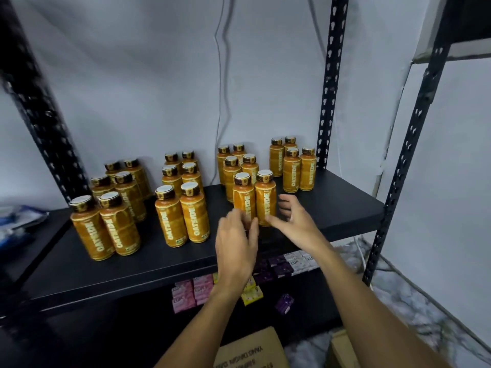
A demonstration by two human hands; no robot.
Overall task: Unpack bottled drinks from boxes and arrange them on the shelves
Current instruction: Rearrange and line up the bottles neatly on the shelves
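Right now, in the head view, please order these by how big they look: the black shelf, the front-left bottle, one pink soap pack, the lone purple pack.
1. black shelf
2. front-left bottle
3. pink soap pack and lone purple pack: look alike, unranked.

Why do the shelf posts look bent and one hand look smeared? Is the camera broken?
Head view: the wide-angle lens bends and splays the black shelf posts towards the edges; the left hand is smeared at its fingers, probably motion blur, the right hand sharper; the light is dim and bluish, yet the OATSIDE bottles read clearly.
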